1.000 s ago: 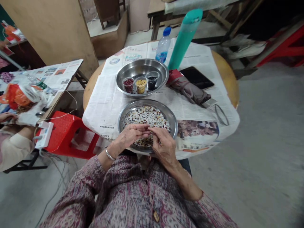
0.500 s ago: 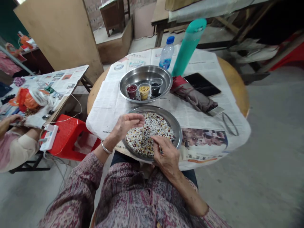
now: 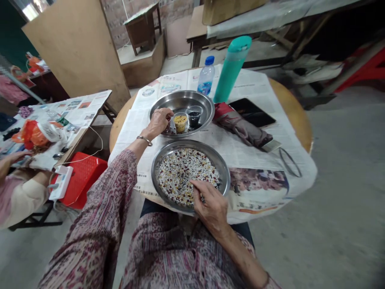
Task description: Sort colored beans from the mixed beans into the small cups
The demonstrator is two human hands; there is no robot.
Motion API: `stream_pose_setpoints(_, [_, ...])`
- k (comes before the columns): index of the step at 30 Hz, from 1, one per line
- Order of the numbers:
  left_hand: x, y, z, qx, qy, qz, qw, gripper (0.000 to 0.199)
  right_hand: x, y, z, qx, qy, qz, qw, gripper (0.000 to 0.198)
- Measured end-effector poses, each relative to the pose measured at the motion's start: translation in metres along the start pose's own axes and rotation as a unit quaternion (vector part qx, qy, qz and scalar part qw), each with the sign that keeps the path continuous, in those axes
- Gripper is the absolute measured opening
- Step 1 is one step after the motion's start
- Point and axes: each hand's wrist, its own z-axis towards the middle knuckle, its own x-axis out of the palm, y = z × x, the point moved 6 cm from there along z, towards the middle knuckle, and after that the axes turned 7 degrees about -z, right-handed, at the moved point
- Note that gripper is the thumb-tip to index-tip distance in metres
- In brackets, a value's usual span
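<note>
My left hand reaches over the far steel basin, its curled fingers at the cup of dark red beans, which it mostly hides. Whatever those fingers hold is too small to make out. In the same basin stand a clear cup of yellow kernels and a clear cup of black beans. Closer to my body is a steel plate spread with mixed white, red, yellow and black grains. My right hand rests at its right front side, thumb and forefinger pinched together over the grains; anything between them is hidden.
Behind the basin stand a water bottle and a teal flask. A folded umbrella and a black tablet lie to the right on newspaper. At left are a red stool, a power strip and another person's arm.
My left hand has moved from above the plate of grains forward to the cup of red beans in the far basin. My right hand stays pinched over the plate.
</note>
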Motion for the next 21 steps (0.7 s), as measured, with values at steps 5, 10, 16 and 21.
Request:
stream_pose_setpoints(5, [-0.006,-0.007,-0.019,0.045,-0.013,0.004,0.999,0.028,-0.001,0.001,0.001,0.000,-0.005,-0.006,1.000,0.028])
stream_pose_setpoints(10, [-0.005,-0.006,-0.034,0.068,-0.039,0.010,0.997,0.030,0.001,0.001,0.001,0.001,0.010,-0.015,1.000,0.026])
stream_pose_setpoints(16, [-0.008,-0.025,-0.068,0.079,-0.078,-0.027,0.993,0.025,0.002,0.000,0.000,0.009,0.017,-0.005,1.000,0.026])
stream_pose_setpoints(21, [-0.001,-0.041,-0.154,0.084,-0.079,-0.058,0.992,0.017,0.007,-0.004,-0.002,0.029,0.059,-0.013,0.998,0.025])
